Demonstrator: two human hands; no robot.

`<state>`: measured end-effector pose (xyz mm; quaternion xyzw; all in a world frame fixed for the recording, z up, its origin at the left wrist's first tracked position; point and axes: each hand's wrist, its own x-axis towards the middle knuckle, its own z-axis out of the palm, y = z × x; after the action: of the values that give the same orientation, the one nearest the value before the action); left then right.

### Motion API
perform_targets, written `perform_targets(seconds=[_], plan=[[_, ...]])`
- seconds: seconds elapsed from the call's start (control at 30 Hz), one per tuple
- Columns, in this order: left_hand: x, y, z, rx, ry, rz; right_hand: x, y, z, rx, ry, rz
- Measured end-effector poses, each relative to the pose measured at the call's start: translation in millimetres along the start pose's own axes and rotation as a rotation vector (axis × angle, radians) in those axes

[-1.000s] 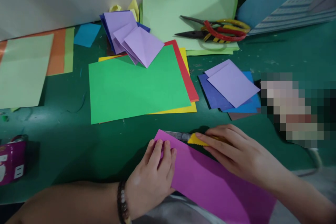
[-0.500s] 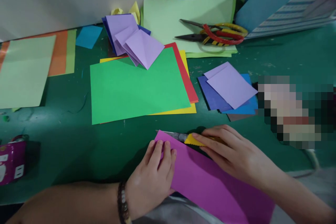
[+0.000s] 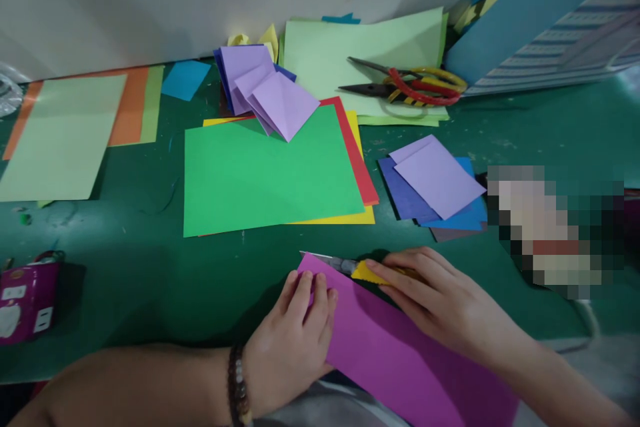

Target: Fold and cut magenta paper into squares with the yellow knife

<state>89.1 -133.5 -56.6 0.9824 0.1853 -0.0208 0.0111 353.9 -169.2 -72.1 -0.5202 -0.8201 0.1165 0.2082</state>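
At the near edge of the green cutting mat, a magenta sheet lies slanted, its far corner toward the middle of the mat and its long side running down to the lower right.

Left hand: palm down, fingers stretched flat and close together, tips resting on the sheet just below its far corner. It grips nothing. A beaded bracelet sits on the wrist.

Right hand: fingers closed around the yellow handle of a utility knife, index finger laid along the top of it. The blade is out, points left, and lies along the sheet's upper edge, just beside the left fingertips. Whether the blade tip touches the paper cannot be told.

Beyond the hands:
- a green sheet on top of yellow and red sheets, mid-mat;
- folded lilac squares overlapping its far edge;
- red-and-yellow-handled scissors on a pale green sheet near the wall;
- a lilac square on blue squares, to the right;
- another pale green sheet over orange paper, far left;
- a small magenta box at the left edge.
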Motion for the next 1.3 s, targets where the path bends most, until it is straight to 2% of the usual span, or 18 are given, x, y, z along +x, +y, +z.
perform_targets(seconds=[0.33,0.43,0.57,0.67,0.73,0.8,0.87,0.93,1.0,1.07,1.2,1.3], plan=[[0,-1,-2.2,-0.039,0.014,-0.027,-9,15,-9,-0.071,0.050,-0.006],[1,-6,-6.0,-0.092,0.036,-0.038,-3,26,-6,-0.112,0.129,0.046],[1,-11,-16.4,-0.092,0.022,-0.074,9,39,-14,-0.097,0.161,0.059],[1,-18,-29.3,-0.067,0.026,-0.139,10,40,-36,0.002,0.260,0.141],[0,-27,-42.4,-0.092,0.036,-0.191,5,39,-52,0.169,0.340,0.201],[0,-41,-59.3,-0.164,0.022,-0.274,-1,36,-63,0.403,0.382,0.171],[1,-57,-77.9,-0.264,-0.061,-0.354,-3,32,-66,0.564,0.360,0.108],[3,-76,-94.2,-0.307,-0.148,-0.405,0,26,-62,0.598,0.297,0.105],[5,-94,-105.1,-0.309,-0.181,-0.434,8,20,-52,0.569,0.289,0.193],[6,-110,-109.5,-0.375,-0.187,-0.447,17,16,-40,0.553,0.358,0.337],[4,-131,-107.6,-0.660,-0.126,-0.512,33,18,-25,0.629,0.472,0.597],[1,-141,-106.3,-0.770,-0.078,-0.561,38,21,-22,0.774,0.460,0.687]])
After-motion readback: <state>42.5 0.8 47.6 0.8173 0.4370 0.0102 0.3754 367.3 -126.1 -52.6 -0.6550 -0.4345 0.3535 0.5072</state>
